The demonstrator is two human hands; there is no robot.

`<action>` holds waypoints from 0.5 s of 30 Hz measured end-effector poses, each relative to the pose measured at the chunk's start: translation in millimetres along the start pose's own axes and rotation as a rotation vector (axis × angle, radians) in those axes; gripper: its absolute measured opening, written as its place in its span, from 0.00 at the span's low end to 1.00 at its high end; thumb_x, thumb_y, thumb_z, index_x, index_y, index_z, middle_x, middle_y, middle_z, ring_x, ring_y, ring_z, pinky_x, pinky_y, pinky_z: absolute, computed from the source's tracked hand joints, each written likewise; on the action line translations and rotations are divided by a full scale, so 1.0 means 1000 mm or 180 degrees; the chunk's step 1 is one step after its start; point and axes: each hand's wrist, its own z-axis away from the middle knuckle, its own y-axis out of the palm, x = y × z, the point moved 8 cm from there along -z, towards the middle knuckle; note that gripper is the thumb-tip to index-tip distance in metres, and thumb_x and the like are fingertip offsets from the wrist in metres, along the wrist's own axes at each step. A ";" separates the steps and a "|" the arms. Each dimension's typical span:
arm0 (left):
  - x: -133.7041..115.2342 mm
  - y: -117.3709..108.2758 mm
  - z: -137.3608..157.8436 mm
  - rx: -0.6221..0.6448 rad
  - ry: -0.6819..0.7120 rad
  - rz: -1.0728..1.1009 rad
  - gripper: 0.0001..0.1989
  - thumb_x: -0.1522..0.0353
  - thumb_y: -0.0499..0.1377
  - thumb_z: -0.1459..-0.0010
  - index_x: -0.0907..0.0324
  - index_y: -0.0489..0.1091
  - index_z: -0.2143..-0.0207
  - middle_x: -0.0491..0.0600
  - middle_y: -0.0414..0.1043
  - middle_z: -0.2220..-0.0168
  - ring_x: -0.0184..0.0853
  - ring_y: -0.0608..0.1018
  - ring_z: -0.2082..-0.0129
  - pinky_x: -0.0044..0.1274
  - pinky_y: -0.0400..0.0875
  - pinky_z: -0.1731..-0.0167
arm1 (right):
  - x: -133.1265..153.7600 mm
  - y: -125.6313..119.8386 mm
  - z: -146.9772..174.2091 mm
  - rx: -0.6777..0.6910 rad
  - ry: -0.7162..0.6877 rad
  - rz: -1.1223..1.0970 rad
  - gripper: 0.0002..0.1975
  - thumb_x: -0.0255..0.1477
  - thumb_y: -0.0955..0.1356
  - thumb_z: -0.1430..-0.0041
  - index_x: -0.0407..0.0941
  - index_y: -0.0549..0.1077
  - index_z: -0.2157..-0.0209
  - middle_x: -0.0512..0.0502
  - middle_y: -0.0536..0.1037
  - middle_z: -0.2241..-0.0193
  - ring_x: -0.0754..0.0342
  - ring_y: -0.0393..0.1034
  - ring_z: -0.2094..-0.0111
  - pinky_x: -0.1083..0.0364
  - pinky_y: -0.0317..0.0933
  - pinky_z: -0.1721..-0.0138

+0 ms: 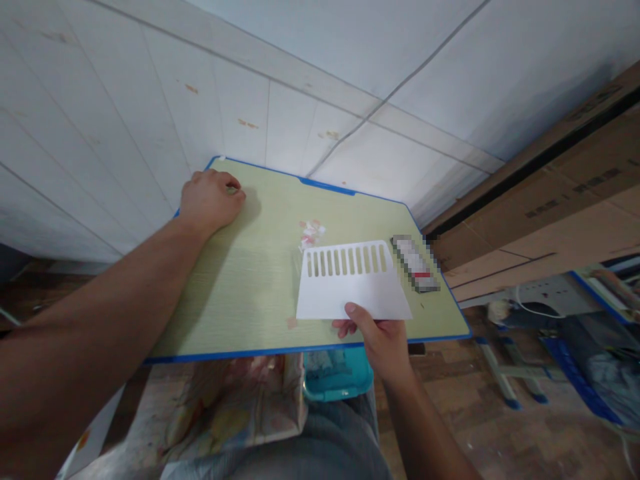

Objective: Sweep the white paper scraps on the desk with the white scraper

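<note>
My right hand [383, 337] grips the near edge of a flat white card with a row of slots [350, 293], thumb on top and fingers beneath. The card is over the front right of a pale green tabletop [250, 287] with a blue rim. At the table's far left corner, my left hand [213, 200] lies with its fingers curled in. Whatever it may hold is hidden. Small white and pink scraps [312, 232] lie just behind the card. To the card's right is a blurred-out flat, oblong item [415, 263].
A white panelled wall [240, 100] with a cable borders the table's back. Large cardboard boxes [550, 193] stand along the right. Below the front edge are a turquoise basket [340, 387] and a patterned bag [240, 407]. Another blue-edged desk [590, 327] stands at the far right.
</note>
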 end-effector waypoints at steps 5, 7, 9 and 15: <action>0.001 0.000 0.000 -0.0033 -0.0003 0.0016 0.29 0.61 0.54 0.24 0.65 0.86 0.33 0.68 0.82 0.28 0.59 0.78 0.25 0.49 0.72 0.22 | -0.007 0.002 0.010 0.0163 0.0074 -0.0007 0.19 0.44 0.82 0.27 0.47 0.87 0.69 0.42 0.90 0.74 0.45 0.86 0.75 0.50 0.84 0.67; 0.000 -0.001 0.001 -0.0024 -0.0012 0.0022 0.29 0.61 0.55 0.23 0.65 0.86 0.33 0.69 0.81 0.28 0.60 0.78 0.25 0.51 0.72 0.22 | -0.009 0.005 0.012 0.0243 0.0135 -0.0044 0.18 0.44 0.82 0.27 0.47 0.87 0.67 0.43 0.89 0.75 0.45 0.86 0.75 0.49 0.85 0.66; -0.002 -0.002 0.003 -0.0012 -0.0027 0.0026 0.30 0.61 0.54 0.23 0.66 0.86 0.33 0.70 0.81 0.28 0.62 0.77 0.24 0.51 0.72 0.22 | -0.009 0.006 0.014 0.0245 0.0173 -0.0076 0.18 0.44 0.82 0.27 0.47 0.87 0.67 0.44 0.88 0.76 0.44 0.87 0.74 0.48 0.86 0.66; -0.004 -0.005 0.007 0.0012 -0.0081 0.0014 0.30 0.60 0.54 0.23 0.65 0.85 0.32 0.68 0.81 0.27 0.60 0.77 0.24 0.49 0.72 0.22 | -0.009 0.007 0.016 0.0285 0.0227 -0.0041 0.17 0.40 0.81 0.29 0.47 0.84 0.71 0.45 0.85 0.78 0.45 0.85 0.75 0.49 0.84 0.67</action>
